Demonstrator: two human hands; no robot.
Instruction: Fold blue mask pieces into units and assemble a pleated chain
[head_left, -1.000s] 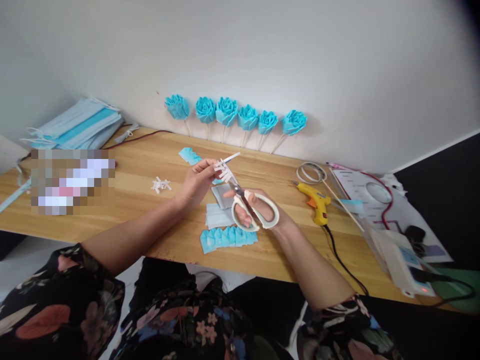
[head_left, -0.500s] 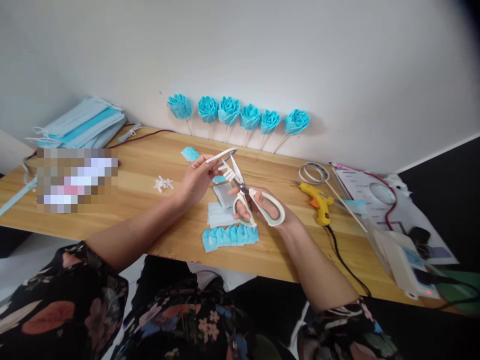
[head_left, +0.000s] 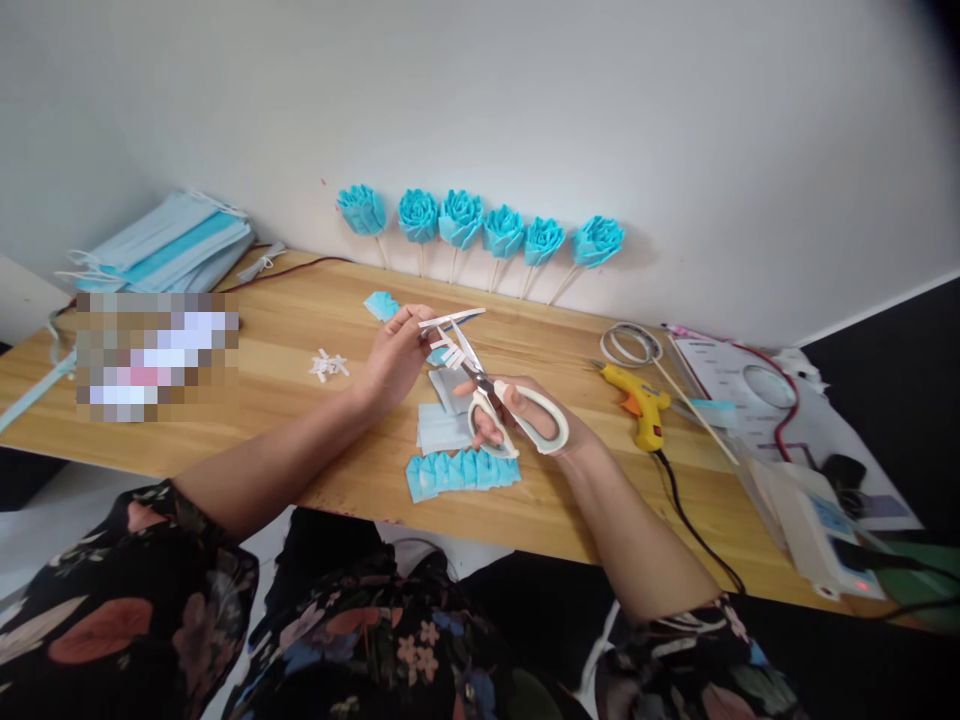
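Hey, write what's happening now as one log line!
left hand: holding white strip | right hand: holding scissors, blades apart | blue flowers: along wall

I wear a loose black fabric garment (head_left: 420, 650) printed with coral leaves, small pink blossoms and blue petals; its wide short sleeves (head_left: 150, 600) leave my forearms (head_left: 277, 462), left hand (head_left: 394, 362) and right hand (head_left: 527, 404) bare.

I saw turquoise flowers (head_left: 461, 218) on pale stems (head_left: 454, 265) at the far side, and honey-brown wood grain across the table (head_left: 270, 400). The scissors (head_left: 486, 384) had off-white handles (head_left: 555, 405) and silvery blades (head_left: 465, 345); the narrow strip (head_left: 452, 318) was white. On the right I made out a yellow glue gun (head_left: 645, 415) with an orange trigger (head_left: 631, 406); nearest, black sleeves (head_left: 127, 620) carried a coral, pink and blue floral print.
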